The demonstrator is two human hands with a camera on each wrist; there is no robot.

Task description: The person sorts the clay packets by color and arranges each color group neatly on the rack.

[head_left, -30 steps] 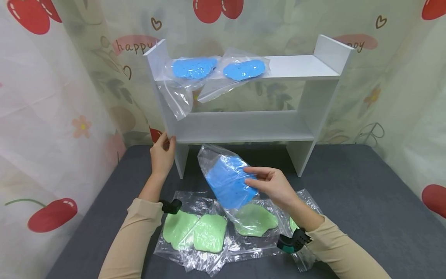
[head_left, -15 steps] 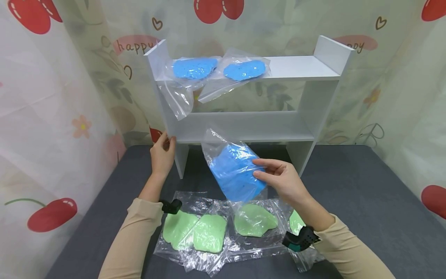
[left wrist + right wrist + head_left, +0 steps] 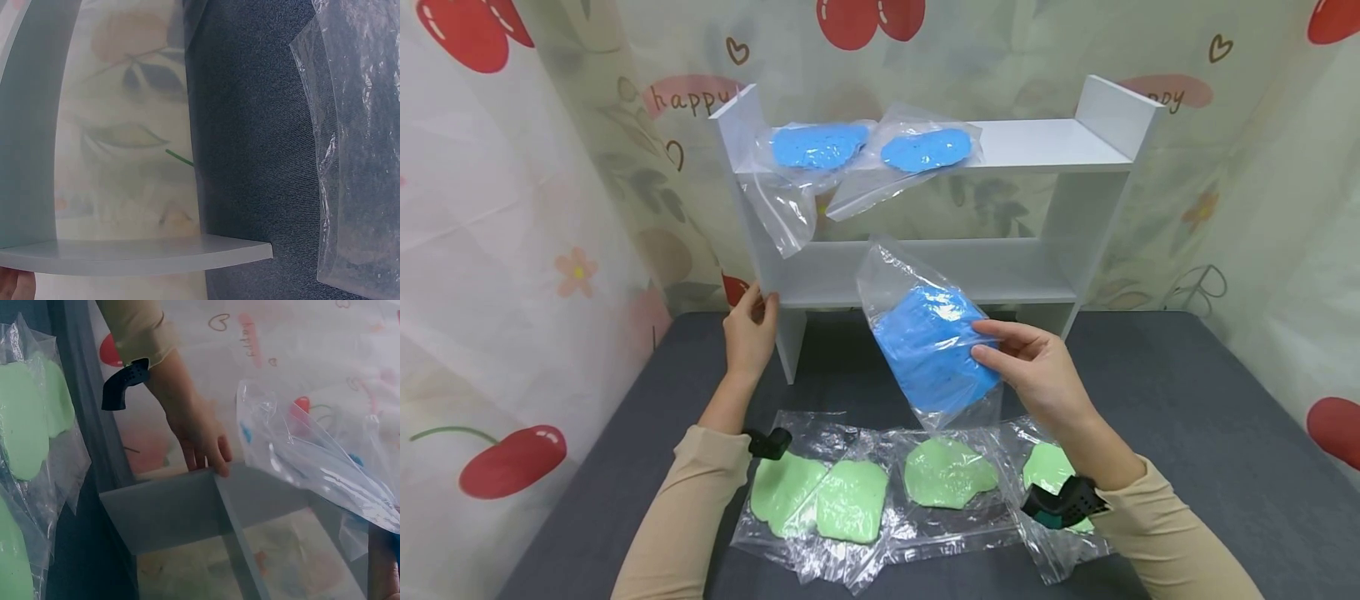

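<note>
My right hand (image 3: pixel 1047 367) pinches the right edge of a clear plastic bag with a flat blue slab (image 3: pixel 936 346) in it. The bag hangs tilted in front of the white shelf unit (image 3: pixel 925 282), above the table. My left hand (image 3: pixel 749 332) grips the front edge of the unit's left side panel, thumb at the front; the right wrist view shows this left hand (image 3: pixel 200 437) from across. Two more bagged blue slabs, one at the left (image 3: pixel 820 147) and one beside it (image 3: pixel 927 151), lie on the top shelf, their bag ends drooping over its front edge.
Bagged green slabs lie side by side on the dark table (image 3: pixel 1187 433): a left pair (image 3: pixel 852 500), one in the middle (image 3: pixel 950 473) and one at the right (image 3: pixel 1048 467), partly behind my right wrist. A patterned curtain (image 3: pixel 587 125) stands behind and at both sides.
My right hand has lifted the bagged blue slab up and to the right, toward the middle shelf. The left hand has stayed on the side panel.
</note>
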